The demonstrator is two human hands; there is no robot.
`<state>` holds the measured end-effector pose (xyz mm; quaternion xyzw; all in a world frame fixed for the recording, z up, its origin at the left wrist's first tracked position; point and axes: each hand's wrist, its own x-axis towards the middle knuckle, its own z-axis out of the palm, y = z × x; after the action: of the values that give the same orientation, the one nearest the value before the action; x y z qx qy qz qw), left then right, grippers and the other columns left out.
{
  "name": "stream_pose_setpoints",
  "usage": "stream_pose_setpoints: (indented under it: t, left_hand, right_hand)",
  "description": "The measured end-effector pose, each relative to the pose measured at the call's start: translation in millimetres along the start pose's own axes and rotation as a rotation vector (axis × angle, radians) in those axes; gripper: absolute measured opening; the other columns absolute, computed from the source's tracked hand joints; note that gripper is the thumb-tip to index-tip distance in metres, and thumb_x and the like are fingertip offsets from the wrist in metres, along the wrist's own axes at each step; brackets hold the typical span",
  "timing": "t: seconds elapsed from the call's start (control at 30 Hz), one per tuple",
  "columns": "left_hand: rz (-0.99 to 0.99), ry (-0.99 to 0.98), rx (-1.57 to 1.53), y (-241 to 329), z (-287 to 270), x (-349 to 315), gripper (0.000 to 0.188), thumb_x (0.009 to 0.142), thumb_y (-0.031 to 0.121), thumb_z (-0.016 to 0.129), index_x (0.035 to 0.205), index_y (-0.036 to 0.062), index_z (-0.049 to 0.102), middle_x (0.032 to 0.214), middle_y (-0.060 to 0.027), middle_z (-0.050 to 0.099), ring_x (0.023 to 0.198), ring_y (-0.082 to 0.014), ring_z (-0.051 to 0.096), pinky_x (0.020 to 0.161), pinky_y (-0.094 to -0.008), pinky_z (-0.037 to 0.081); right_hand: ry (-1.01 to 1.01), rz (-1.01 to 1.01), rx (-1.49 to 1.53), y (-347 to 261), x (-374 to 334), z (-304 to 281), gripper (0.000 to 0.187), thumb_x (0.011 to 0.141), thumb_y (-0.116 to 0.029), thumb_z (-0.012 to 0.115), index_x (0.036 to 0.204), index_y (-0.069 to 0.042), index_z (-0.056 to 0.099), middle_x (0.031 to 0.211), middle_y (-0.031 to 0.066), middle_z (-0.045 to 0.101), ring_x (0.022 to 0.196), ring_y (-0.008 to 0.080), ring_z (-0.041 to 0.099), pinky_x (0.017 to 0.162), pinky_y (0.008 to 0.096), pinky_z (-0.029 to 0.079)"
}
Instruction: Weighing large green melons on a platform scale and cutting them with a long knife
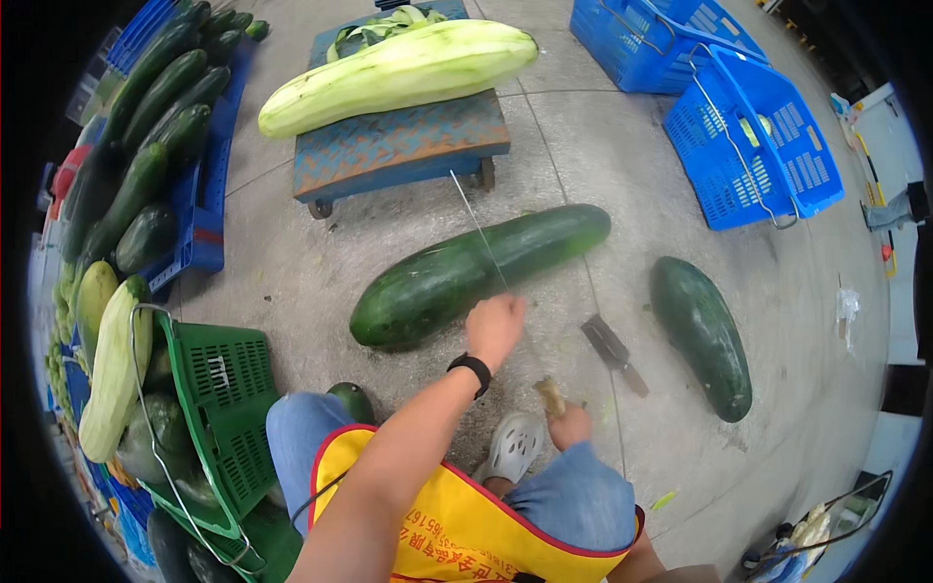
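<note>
Yellow apron (457,530) and jeans knees up close. Left hand (495,325) is clenched on a long thin blade (478,231), which runs away from it across the big dark green melon (476,272) on the floor just ahead. Right hand (569,425) grips a brownish stem piece (550,394). A cleaver (612,352) lies just past it.

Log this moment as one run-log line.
left hand: grips long thin blade across dark green gourd | right hand: holds brownish piece, near knee | cleaver: on floor
</note>
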<state>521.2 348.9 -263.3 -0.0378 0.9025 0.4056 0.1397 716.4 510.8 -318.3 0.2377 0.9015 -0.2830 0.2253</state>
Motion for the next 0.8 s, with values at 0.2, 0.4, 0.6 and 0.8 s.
stream_pose_setpoints:
  t: [0.2,0.4,0.6,0.8]
  left_hand:
    - [0.013,0.071,0.142,0,5,4,0.033,0.085,0.028,0.050,0.074,0.0020,0.067,0.074,-0.0228,0.064,0.072,-0.0427,0.063,0.070,-0.0512,0.050]
    - [0.031,0.100,0.129,-2,7,6,0.028,0.084,0.023,0.053,0.073,0.0006,0.066,0.069,-0.0227,0.062,0.068,-0.0422,0.061,0.066,-0.0489,0.048]
    - [0.023,0.059,0.084,-2,0,5,0.028,0.084,0.022,0.053,0.069,-0.0003,0.062,0.067,-0.0230,0.060,0.067,-0.0427,0.060,0.064,-0.0494,0.047]
    - [0.071,0.164,0.059,-12,-9,26,0.036,0.090,0.029,0.050,0.073,-0.0001,0.062,0.071,-0.0242,0.060,0.070,-0.0436,0.060,0.065,-0.0499,0.046]
  right_hand:
    - [-0.018,0.023,0.004,-10,-5,-8,0.029,0.081,-0.028,0.060,0.094,-0.004,0.068,0.086,0.0240,0.066,0.085,0.0434,0.062,0.075,0.0491,0.048]
    - [0.005,0.028,0.021,-7,-3,-3,0.029,0.081,-0.028,0.060,0.094,-0.003,0.068,0.085,0.0249,0.065,0.084,0.0440,0.062,0.075,0.0488,0.048]
    - [-0.022,0.045,0.065,-19,-9,-6,0.028,0.080,-0.028,0.061,0.090,-0.003,0.068,0.083,0.0251,0.065,0.082,0.0438,0.062,0.073,0.0489,0.048]
    - [-0.008,0.034,0.101,-10,-6,5,0.026,0.078,-0.025,0.062,0.089,-0.003,0.068,0.082,0.0252,0.065,0.080,0.0438,0.062,0.072,0.0492,0.048]
